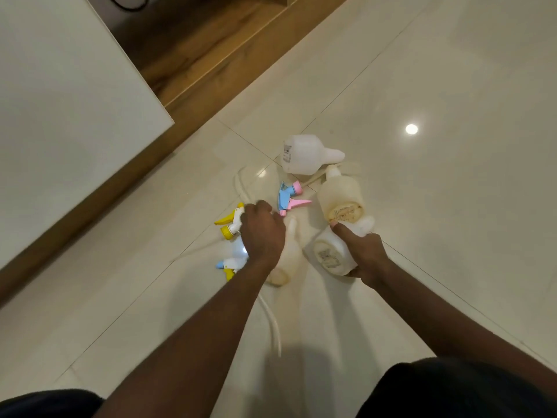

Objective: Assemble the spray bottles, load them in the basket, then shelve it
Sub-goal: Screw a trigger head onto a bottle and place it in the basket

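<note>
Glossy cream tile floor (422, 70), crossed by thin grout lines, with a wooden strip (211, 55) along its upper-left edge. On the tiles lie four white bottles — one clear-white (304, 153) farthest off, a yellowed one (340, 194) just beside it, a third (330, 251) nearer, a fourth (287, 254) blurred to its left. Three spray heads lie near: pink-blue (289, 197) in the middle, yellow (230, 221) at left, a blue-yellow one (230, 263) below it. A thin white tube (272, 321) trails toward the viewer.
</note>
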